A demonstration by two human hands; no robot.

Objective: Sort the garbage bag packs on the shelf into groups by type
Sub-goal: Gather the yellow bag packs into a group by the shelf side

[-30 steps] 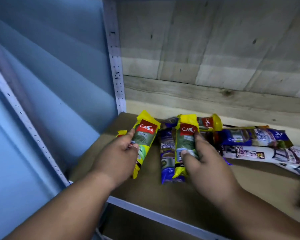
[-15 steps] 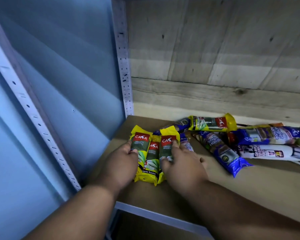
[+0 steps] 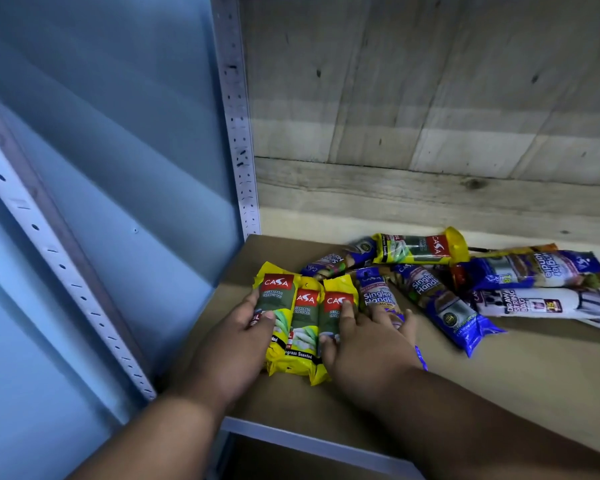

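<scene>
Left hand (image 3: 236,344) and right hand (image 3: 368,344), each grip flat and open, press three yellow packs (image 3: 300,323) together between them, forming one group.

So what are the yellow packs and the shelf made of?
The yellow packs look like thin glossy plastic film: crinkled, crimped ends and shiny glare. The shelf board seems to be matte brown fibreboard or wood, smooth and dull; I can't tell which.
</scene>
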